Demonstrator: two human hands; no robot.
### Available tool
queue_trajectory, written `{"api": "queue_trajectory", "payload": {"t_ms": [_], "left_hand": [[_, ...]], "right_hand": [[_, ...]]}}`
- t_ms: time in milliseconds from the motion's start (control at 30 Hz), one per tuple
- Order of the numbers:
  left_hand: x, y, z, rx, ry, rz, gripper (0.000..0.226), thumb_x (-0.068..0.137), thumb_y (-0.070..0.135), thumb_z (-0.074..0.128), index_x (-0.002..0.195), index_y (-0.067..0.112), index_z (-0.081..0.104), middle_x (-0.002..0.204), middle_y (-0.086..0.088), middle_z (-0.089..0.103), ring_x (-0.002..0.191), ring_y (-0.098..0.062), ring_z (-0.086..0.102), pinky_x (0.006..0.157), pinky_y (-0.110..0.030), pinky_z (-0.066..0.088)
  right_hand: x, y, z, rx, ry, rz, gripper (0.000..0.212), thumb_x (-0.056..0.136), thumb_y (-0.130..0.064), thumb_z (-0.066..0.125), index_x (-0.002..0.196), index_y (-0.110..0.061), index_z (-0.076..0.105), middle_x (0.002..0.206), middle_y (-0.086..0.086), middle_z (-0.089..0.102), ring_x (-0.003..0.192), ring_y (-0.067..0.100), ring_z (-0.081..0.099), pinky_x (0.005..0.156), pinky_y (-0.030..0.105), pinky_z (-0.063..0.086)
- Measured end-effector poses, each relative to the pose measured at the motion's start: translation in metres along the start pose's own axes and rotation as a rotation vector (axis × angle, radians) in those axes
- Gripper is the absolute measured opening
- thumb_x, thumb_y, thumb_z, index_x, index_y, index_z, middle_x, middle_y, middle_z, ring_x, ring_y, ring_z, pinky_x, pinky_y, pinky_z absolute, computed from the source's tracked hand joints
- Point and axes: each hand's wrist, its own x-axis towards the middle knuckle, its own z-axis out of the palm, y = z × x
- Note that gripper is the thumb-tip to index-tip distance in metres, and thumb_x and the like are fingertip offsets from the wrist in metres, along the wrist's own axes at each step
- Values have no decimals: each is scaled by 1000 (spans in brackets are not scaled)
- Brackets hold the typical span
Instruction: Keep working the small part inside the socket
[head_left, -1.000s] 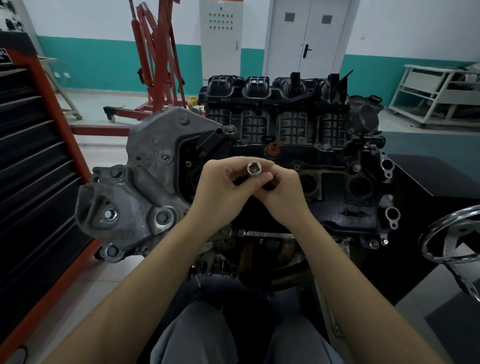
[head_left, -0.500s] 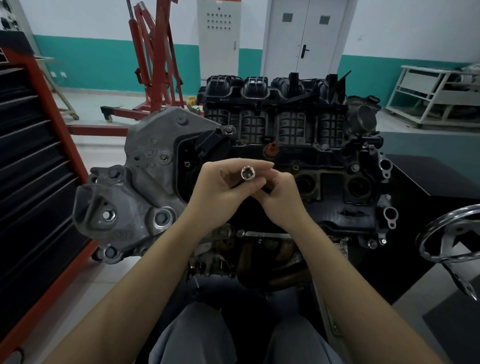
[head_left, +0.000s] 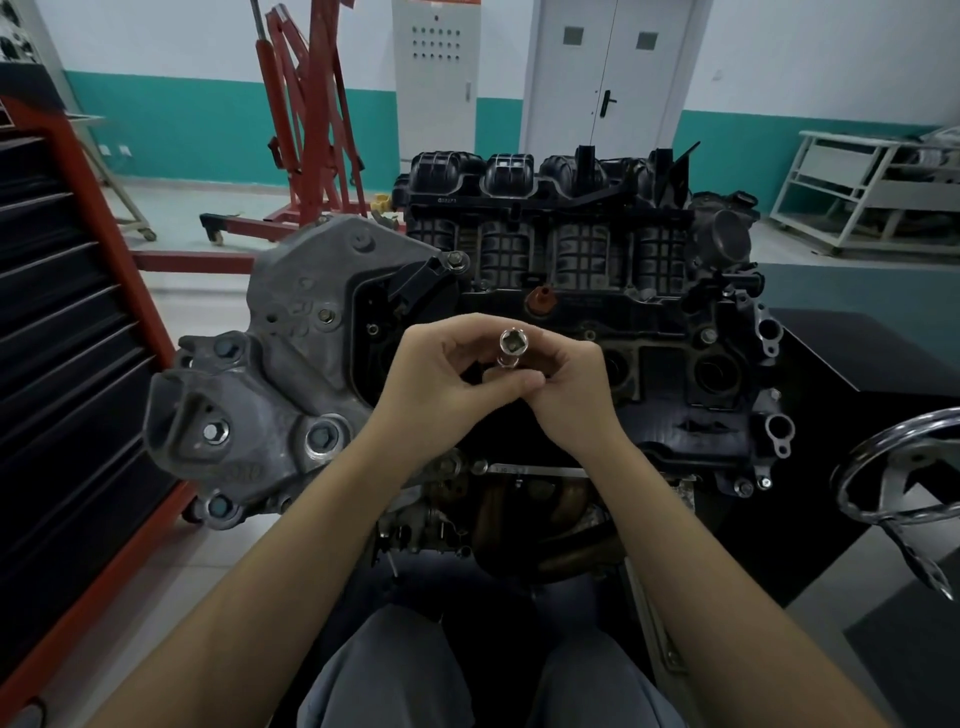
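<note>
Right now both hands meet above the engine, the left hand and right hand pinching a small steel socket between curled fingers, seemingly fitting it to a tool, which next calls for steady alignment.

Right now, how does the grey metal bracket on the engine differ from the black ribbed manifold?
The grey metal bracket is bare, light cast metal; the black ribbed manifold is dark with a grid pattern. The bracket sits at the engine's left end, the manifold along its far top. The bracket shows several bolts. Neither hand touches either.
</note>
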Motion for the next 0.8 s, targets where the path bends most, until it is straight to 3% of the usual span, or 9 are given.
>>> {"api": "queue_trajectory", "payload": {"t_ms": [100,200,300,467,600,700,800], "left_hand": [[0,0,4,51,82,-10,19,78,-3,75,92,9,74,91,-6,75,92,-19,72,88,-42,56],[0,0,2,25,14,-7,20,85,-7,66,101,2,72,99,-10,74,99,-20,70,92,-36,54],[0,1,0,-21,-67,-24,26,85,-12,62,109,-3,68,104,-16,72,102,-22,69,93,-33,53],[0,1,5,167,102,13,17,78,-2,76,93,7,74,91,-5,75,90,-15,71,86,-38,57],[2,-1,1,104,64,8,24,83,-5,69,102,9,73,96,-3,75,94,-13,71,85,-28,55],[2,1,-3,20,-39,-14,30,84,-11,65,107,7,69,99,-9,74,98,-17,70,88,-27,53],[1,1,1,104,40,21,24,79,-4,74,99,7,72,94,-8,75,93,-17,72,86,-35,57]], "right_hand": [[-1,-2,2,11,7,-27,19,80,0,72,97,-7,70,93,1,72,91,11,69,81,25,54],[-3,-3,1,21,-25,-42,27,83,-2,70,105,-19,67,98,-12,69,97,4,67,86,20,51],[-4,-2,2,-15,-30,-36,32,82,0,67,101,-26,65,90,-23,66,91,-5,65,79,13,49],[0,-1,4,-7,22,-26,18,78,0,75,95,-4,72,89,2,73,87,12,70,80,33,56],[-2,-4,3,-14,-47,-46,29,84,0,68,110,-11,66,99,-7,69,98,4,66,87,24,51],[-2,-3,3,-34,-36,-48,33,82,3,67,106,-19,64,93,-19,66,90,-6,64,79,12,48],[-1,-2,5,-16,6,-16,21,79,3,72,95,-10,71,87,-7,71,85,5,68,77,24,54]]}}
